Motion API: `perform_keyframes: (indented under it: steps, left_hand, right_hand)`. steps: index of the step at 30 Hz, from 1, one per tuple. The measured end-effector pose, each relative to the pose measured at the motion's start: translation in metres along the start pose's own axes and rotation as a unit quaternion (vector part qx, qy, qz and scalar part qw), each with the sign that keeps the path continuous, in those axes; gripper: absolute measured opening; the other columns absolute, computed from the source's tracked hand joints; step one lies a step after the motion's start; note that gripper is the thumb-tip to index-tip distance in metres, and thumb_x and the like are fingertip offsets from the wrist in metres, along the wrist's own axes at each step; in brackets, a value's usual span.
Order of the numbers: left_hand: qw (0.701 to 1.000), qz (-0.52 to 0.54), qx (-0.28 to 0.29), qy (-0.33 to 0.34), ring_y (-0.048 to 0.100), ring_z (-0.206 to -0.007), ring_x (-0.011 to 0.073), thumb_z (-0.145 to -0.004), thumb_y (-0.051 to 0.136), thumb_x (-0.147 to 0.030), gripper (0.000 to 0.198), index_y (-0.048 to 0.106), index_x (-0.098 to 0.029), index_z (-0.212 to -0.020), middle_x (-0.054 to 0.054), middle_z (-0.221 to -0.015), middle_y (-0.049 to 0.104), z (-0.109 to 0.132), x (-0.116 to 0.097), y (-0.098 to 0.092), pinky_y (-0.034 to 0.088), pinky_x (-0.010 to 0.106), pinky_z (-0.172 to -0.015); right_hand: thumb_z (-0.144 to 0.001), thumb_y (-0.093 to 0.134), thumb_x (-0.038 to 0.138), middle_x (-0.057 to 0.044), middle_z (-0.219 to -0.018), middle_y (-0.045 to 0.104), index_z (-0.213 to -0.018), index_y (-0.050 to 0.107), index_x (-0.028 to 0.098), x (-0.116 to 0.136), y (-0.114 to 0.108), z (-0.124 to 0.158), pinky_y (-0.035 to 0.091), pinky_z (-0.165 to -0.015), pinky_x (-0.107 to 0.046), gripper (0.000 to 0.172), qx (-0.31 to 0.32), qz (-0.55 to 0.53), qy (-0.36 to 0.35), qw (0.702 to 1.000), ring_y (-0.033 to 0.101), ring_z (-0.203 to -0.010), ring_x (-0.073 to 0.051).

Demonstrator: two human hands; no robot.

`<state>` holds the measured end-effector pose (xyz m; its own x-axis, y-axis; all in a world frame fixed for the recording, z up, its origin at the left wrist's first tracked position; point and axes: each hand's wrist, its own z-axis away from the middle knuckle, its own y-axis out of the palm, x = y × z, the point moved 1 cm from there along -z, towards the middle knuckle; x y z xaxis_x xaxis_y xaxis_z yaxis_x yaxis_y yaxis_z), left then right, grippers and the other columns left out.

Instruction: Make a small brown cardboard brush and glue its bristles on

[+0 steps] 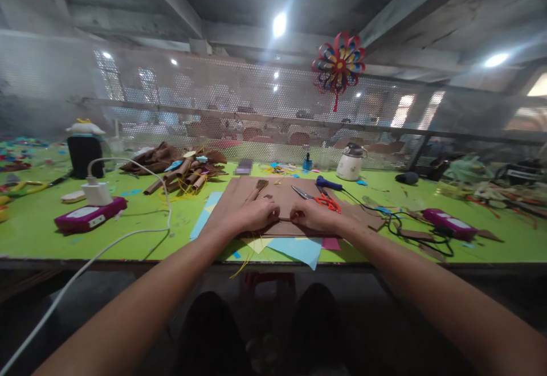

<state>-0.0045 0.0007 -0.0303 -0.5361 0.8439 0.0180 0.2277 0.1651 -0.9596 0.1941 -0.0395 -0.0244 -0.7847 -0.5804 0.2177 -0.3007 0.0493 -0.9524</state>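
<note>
Both of my hands rest low over a brown board or sheet [226, 202] on the table. My left hand [261, 212] is closed, fingertips curled at the left end of a thin brown strip [285, 219], perhaps rolled paper. At its right end, my right hand [311, 216] pinches in the same way. Beyond the hands lie scissors [328, 203] with orange handles and a dark blue glue gun [328, 183]. A small brown bundle with a brushy end [258, 187] is just past my left hand. Blue paper [297, 249] sticks out under the board's near edge.
On the left stand a purple power strip [90, 215] with a white charger [97, 192] and cable, and a pile of brown paper rolls [183, 174]. A black cord [397, 225], another purple strip [449, 223] and a white jug [349, 164] are right. Mesh screen [256, 97] rises behind.
</note>
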Motion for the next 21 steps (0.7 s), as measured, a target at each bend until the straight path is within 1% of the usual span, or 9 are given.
perform_keyframes:
  steps: [3,7,10,13,18,21]
  left_hand:
    - [1.000,0.019,-0.007,0.008,0.053,-0.078,0.0173,-0.086,0.043,-0.025,0.020,0.061,-0.018,-0.079,0.005,-0.082,0.060,0.002,-0.001,0.000,0.038,0.028,-0.073]
    - [1.000,0.014,-0.016,0.000,0.052,-0.079,0.0169,-0.086,0.043,-0.026,0.020,0.058,-0.018,-0.075,0.003,-0.077,0.059,0.002,-0.005,0.000,0.037,0.028,-0.077]
    - [1.000,-0.001,-0.020,-0.002,0.053,-0.081,0.0177,-0.088,0.042,-0.027,0.022,0.058,-0.018,-0.075,0.003,-0.077,0.059,0.003,-0.008,-0.001,0.038,0.029,-0.075]
    - [1.000,-0.018,-0.021,0.008,0.053,-0.079,0.0180,-0.089,0.040,-0.028,0.024,0.057,-0.018,-0.075,0.003,-0.076,0.059,0.002,-0.009,-0.001,0.038,0.029,-0.073]
    - [0.997,-0.059,-0.026,0.043,0.051,-0.076,0.0174,-0.088,0.041,-0.028,0.025,0.057,-0.017,-0.072,0.005,-0.077,0.058,0.001,-0.005,0.001,0.038,0.031,-0.078]
    - [0.996,-0.069,-0.031,0.054,0.051,-0.077,0.0173,-0.087,0.041,-0.026,0.024,0.057,-0.018,-0.071,0.004,-0.077,0.058,0.002,-0.004,0.000,0.036,0.033,-0.082]
  right_hand:
    - [-0.076,0.056,0.015,-0.004,-0.074,0.067,-0.081,0.069,0.014,-0.006,0.004,0.002,0.038,-0.058,-0.020,0.014,-0.023,-0.029,-0.012,0.999,0.054,-0.062,-0.011]
    - [-0.077,0.055,0.015,-0.004,-0.073,0.065,-0.080,0.068,0.014,-0.007,0.007,0.001,0.038,-0.060,-0.020,0.014,-0.039,-0.016,-0.038,0.998,0.053,-0.062,-0.011]
    - [-0.080,0.053,0.015,-0.004,-0.074,0.064,-0.082,0.066,0.015,-0.003,0.009,0.001,0.037,-0.061,-0.020,0.014,-0.038,0.022,-0.049,0.998,0.053,-0.064,-0.012]
    - [-0.082,0.051,0.016,-0.005,-0.078,0.064,-0.084,0.064,0.014,0.002,0.012,0.002,0.035,-0.062,-0.021,0.013,-0.036,0.071,-0.044,0.996,0.054,-0.069,-0.013]
    - [-0.084,0.050,0.017,-0.010,-0.086,0.061,-0.087,0.060,0.012,0.007,0.019,0.006,0.033,-0.062,-0.025,0.011,-0.025,0.167,-0.032,0.985,0.054,-0.073,-0.016]
    - [-0.085,0.047,0.012,-0.012,-0.087,0.060,-0.086,0.059,0.010,0.009,0.021,0.006,0.034,-0.065,-0.026,0.012,-0.005,0.211,-0.064,0.975,0.053,-0.073,-0.017]
